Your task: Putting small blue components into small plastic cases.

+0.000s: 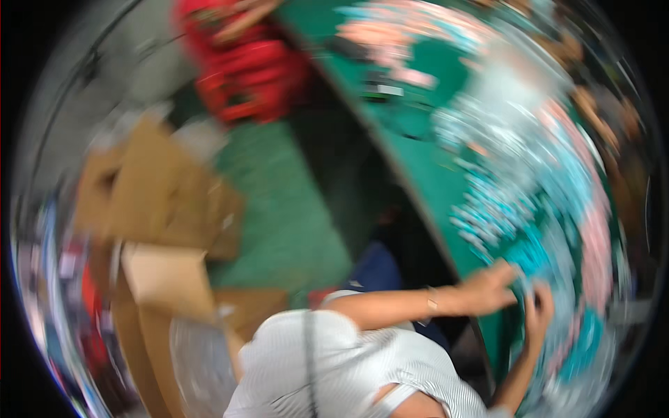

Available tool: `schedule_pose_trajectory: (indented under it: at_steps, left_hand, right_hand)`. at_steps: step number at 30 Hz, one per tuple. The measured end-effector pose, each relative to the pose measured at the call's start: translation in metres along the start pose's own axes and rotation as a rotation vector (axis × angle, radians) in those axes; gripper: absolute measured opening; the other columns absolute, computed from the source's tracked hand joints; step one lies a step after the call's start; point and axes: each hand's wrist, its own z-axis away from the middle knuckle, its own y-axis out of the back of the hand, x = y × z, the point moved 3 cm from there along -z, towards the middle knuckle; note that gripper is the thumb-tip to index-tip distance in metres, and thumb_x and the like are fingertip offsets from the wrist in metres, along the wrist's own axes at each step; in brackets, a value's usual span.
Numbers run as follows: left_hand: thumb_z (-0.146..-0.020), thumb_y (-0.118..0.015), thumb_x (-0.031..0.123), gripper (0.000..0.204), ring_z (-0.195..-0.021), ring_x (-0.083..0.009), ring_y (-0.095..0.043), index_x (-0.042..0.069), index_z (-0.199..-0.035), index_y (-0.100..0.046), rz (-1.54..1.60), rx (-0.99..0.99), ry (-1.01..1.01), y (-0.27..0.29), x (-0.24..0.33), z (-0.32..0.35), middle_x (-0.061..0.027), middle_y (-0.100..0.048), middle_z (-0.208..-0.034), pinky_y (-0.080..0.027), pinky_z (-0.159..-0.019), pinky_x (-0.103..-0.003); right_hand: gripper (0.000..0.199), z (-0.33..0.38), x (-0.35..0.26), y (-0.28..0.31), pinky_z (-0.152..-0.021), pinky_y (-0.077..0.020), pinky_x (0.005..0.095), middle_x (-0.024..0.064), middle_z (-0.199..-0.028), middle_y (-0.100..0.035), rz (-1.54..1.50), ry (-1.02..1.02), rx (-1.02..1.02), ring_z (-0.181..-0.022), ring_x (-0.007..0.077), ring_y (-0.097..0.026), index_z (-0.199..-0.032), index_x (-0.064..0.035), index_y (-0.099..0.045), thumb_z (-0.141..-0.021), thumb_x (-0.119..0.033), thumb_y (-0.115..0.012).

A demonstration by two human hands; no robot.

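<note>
1. Now the person's left hand (488, 289) is hovering over the smooth green tabletop (426, 182), its fingers drawing in narrow beside the bright turquoise, soft-looking bundle (527, 252); blur is hiding whether they are gripping it.
2. Close by, the right hand (539, 310) is facing the left one, fingers curling, thumb and forefinger sitting near each other; I cannot tell whether anything thin is lying between them.
3. On progress, the work is looking mid-run, in my judgement: small silver-and-turquoise pieces (491, 209) are lying in a loose heap, clear plastic bags (512, 87) are bunching beyond them, and pale pink strips (596, 258) are stretching along the far side. Nothing is showing as plainly finished, so what is done is escaping me; plenty seems to be remaining.
4. And the bundle is apparently resting on the table just beyond the left fingertips, between that heap and the right hand. Its long axis seems to be running slantwise, from upper left down toward the right fingers; which end is leading, I cannot tell.
</note>
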Motion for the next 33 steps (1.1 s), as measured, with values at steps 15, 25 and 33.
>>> schedule_pose_trajectory:
  at_steps: [15,25,33]
  left_hand:
    - [-0.081,-0.067,0.005,0.01,-0.075,-0.0306,-0.062,0.003,-0.09,-0.064,-0.165,-0.347,-0.126,-0.009,0.004,0.007,-0.0113,-0.061,-0.082,-0.05,-0.064,-0.04]
    - [-0.079,-0.069,0.0,0.012,-0.071,-0.031,-0.062,0.001,-0.09,-0.065,-0.15,-0.329,-0.079,-0.002,0.0,-0.001,-0.0128,-0.062,-0.08,-0.05,-0.063,-0.038]
    - [-0.079,-0.069,0.002,0.009,-0.072,-0.0308,-0.063,0.002,-0.088,-0.066,-0.241,-0.35,-0.142,-0.006,0.009,0.003,-0.0122,-0.063,-0.08,-0.051,-0.064,-0.038]
  right_hand:
    - [0.031,-0.161,0.153,0.032,-0.09,-0.05,0.0447,0.0168,-0.111,-0.064,0.536,-0.401,0.429,-0.104,0.0338,-0.061,-0.108,-0.0074,-0.07,-0.077,-0.014,-0.07]
    - [0.023,-0.115,0.106,0.031,-0.085,-0.0516,0.0429,0.0132,-0.098,-0.07,0.378,-0.234,0.208,-0.095,0.0322,-0.065,-0.098,-0.0086,-0.073,-0.078,-0.019,-0.071]
    - [0.042,-0.126,0.085,0.012,-0.093,-0.0371,0.0605,0.0089,-0.111,-0.069,0.731,-0.566,0.017,-0.12,0.0324,-0.055,-0.106,-0.0165,-0.073,-0.078,-0.048,-0.069]
